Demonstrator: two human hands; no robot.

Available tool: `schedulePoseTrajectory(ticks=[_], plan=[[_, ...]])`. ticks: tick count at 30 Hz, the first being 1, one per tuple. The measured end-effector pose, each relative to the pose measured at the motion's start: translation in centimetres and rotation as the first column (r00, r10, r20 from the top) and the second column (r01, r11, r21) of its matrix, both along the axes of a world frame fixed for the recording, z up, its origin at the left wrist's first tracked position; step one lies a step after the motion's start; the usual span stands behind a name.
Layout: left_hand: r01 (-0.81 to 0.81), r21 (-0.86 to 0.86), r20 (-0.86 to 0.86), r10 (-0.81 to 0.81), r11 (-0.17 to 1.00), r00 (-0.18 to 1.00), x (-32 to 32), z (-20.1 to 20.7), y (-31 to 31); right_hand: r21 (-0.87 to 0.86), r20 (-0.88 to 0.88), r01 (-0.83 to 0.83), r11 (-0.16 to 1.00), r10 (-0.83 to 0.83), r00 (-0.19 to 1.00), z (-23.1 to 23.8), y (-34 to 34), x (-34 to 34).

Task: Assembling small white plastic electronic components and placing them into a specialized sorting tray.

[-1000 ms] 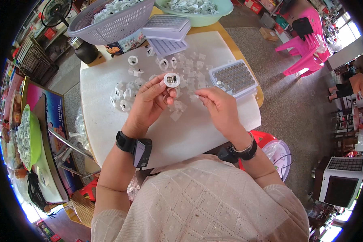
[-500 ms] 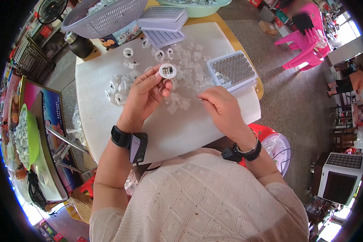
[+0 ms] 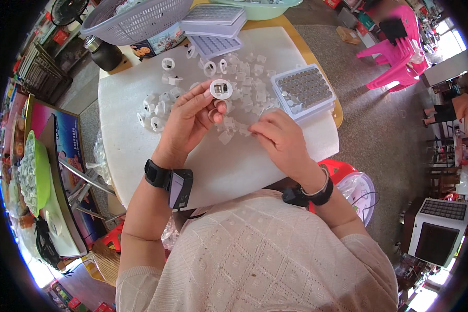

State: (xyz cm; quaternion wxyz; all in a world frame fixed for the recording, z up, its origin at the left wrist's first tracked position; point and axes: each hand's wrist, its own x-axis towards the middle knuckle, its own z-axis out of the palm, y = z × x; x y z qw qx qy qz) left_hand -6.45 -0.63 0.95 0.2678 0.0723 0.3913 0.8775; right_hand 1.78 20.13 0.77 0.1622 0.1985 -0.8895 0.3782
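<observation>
Between the thumb and fingers of my left hand (image 3: 190,117) is a round white plastic housing (image 3: 221,89), its face up, with small metallic and dark parts in a rectangular opening. My right hand (image 3: 284,139) is closed, its fingertips pinched low over the table beside small translucent plastic pieces (image 3: 225,137). Whether it grips one of them is hidden. Right of the pile, just beyond my right hand, stands a clear tray (image 3: 303,89) with rows of small round metallic parts. More round white housings (image 3: 156,123) lie in a loose group left of my left hand.
The white tabletop (image 3: 140,156) carries a stack of pale plastic trays (image 3: 215,32) at the back. Behind are a grey perforated basket (image 3: 135,25), a green basin (image 3: 260,10) and a dark flask (image 3: 105,58). A pink chair (image 3: 398,52) stands off to the right.
My right hand has moved slightly left and lower, its fingertips now at the translucent pieces. My left hand keeps hold of the round housing, nearly still. The whole view has shifted a little.
</observation>
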Motion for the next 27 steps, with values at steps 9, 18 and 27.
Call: schedulePoseTrajectory(ticks=[9, 18, 27], plan=[[0.028, -0.012, -0.029, -0.029, 1.000, 0.999, 0.0, 0.0, 0.1, 0.231, -0.123, 0.031, 0.973, -0.002, 0.992, -0.1, 2.9, 2.2], [0.026, 0.006, -0.015, -0.026, 1.000, 1.000, -0.1, -0.3, 0.1, 0.263, -0.009, 0.084, 0.961, -0.085, 0.996, 1.0, 1.6, 2.9], [0.019, -0.010, 0.026, -0.018, 1.000, 1.000, 0.4, -0.1, 0.5, 0.030, 0.058, 0.119, 0.992, -0.120, 0.991, 1.5, 1.9, 2.7]])
